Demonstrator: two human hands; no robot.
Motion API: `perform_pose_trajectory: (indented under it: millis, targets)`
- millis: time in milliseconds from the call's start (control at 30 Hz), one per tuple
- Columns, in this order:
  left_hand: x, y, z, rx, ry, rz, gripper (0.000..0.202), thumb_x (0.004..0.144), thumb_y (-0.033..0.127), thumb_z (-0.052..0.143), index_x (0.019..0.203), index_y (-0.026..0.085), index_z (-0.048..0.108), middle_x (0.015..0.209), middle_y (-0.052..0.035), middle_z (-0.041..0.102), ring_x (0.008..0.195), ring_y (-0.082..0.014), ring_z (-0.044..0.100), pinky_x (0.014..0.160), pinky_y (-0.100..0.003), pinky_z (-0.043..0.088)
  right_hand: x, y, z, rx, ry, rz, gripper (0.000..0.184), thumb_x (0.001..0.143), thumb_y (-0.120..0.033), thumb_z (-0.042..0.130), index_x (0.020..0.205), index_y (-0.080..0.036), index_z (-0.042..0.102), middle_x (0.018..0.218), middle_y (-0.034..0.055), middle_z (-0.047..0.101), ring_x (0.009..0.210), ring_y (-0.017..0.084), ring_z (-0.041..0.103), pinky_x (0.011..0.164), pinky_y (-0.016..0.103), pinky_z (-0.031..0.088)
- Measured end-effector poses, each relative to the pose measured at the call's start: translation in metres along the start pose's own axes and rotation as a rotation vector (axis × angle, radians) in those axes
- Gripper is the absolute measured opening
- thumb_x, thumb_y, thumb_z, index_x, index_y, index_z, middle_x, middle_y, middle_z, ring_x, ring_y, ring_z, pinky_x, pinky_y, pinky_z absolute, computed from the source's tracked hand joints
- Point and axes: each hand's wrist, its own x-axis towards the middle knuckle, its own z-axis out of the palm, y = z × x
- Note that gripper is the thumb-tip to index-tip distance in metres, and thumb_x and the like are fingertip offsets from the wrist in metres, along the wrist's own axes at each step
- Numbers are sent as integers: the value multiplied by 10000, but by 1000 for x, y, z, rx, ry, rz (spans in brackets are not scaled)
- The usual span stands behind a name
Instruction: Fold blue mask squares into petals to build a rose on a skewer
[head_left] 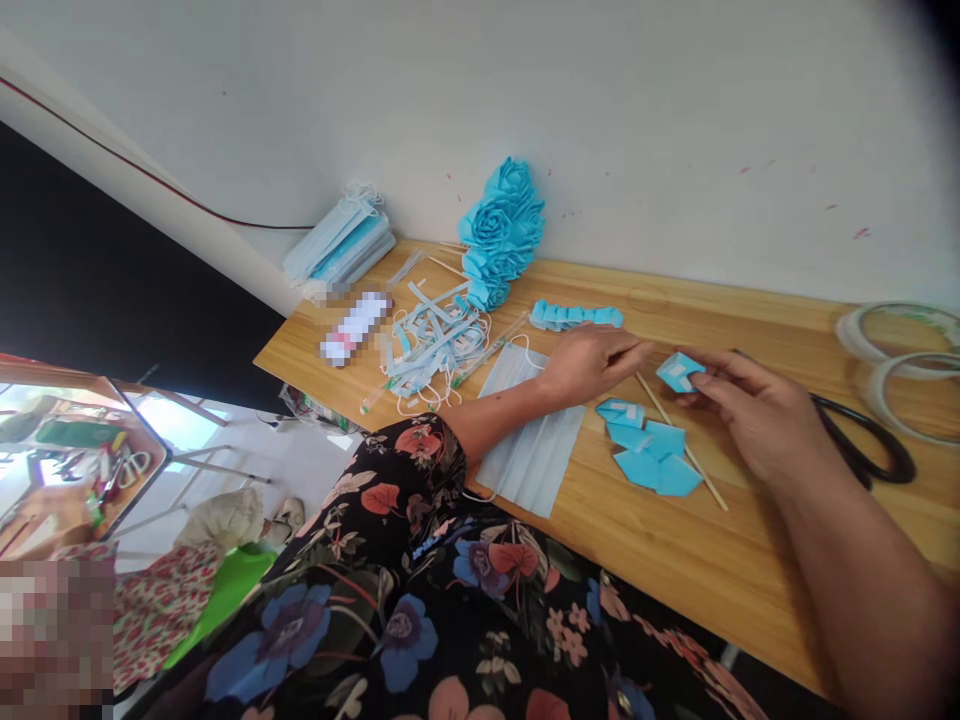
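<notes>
Between the thumb and fingers of my right hand [757, 400] is a small folded blue piece [677, 372] with a whitish strip on it. My left hand [592, 362] hovers just to its left, fingertips pressed together and pointing at it; whatever they may pinch is too small to make out. Below the hands, several folded blue pieces [660, 462] lie overlapping beside a thin wooden stick [686, 445]. Partly under my left forearm rests a flat pleated face mask [529, 455]. Behind my left hand sits a row of folded blue pieces [576, 316].
Black-handled scissors [874, 445] and tape rolls [911, 385] lie at the right. Blue flowers [502, 235] stand against the wall, near cut strips and ear loops [439, 340]. A mask stack [341, 240] and a blurred-out phone-like object [356, 327] are at the left. Another person sits lower left.
</notes>
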Motion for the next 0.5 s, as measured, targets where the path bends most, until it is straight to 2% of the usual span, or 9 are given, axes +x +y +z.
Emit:
perform_pose_trajectory:
  millis: [233,500]
  targets:
    - [0,-1,2,3,-2,-2,484,1022,410,352,610,201,495,646,-38,604,672,-167,556,698,-331,366,0,0,0,-1,-6,-20,388,699,-349,757,1079,-270,752,858,-19,716,685,113,633,675,247,558]
    - [0,-2,3,-18,27,7,486,1018,418,365,604,198,493,633,-29,593,661,-160,548,689,-328,355,2,2,1,21,1,-3,388,690,-343,776,1073,-276,759,872,-27,728,681,92,637,687,215,544]
